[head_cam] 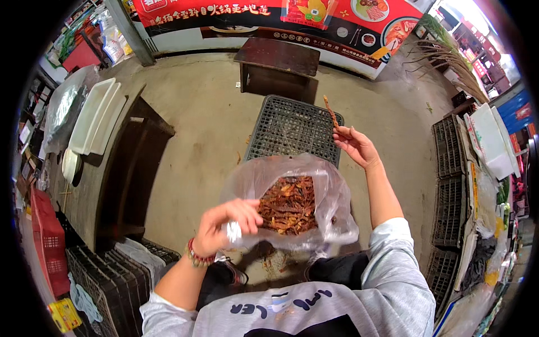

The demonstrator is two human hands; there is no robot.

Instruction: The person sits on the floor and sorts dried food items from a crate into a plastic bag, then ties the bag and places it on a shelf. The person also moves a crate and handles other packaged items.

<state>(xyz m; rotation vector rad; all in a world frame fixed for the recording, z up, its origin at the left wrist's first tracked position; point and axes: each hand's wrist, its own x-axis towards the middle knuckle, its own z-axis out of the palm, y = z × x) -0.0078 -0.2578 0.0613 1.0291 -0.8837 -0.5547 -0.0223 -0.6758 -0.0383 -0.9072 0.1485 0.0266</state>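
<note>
My right hand (pixel 357 145), raised on the right, pinches the lower end of a thin, knobbly brown root-like stick (pixel 330 110) that points up and away. Before me a clear plastic bag (pixel 334 210) lies wide at the mouth, full of reddish-brown root-like pieces (pixel 288 206). It overlaps the near end of an upturned dark plastic crate (pixel 294 124). At the bag's left edge is my left hand (pixel 229 223), slightly blurred, its fingers curled over the contents. Bright plastic shows under its thumb; whether it grips the film is unclear.
A low dark wooden bench (pixel 278 57) stands beyond the crate. To the left, a wooden table (pixel 122 139) carries white plastic trays (pixel 94 116), with black crates (pixel 105 278) nearer me. Stacked crates (pixel 448 202) line the right side. Loose scraps (pixel 269 263) lie between my feet.
</note>
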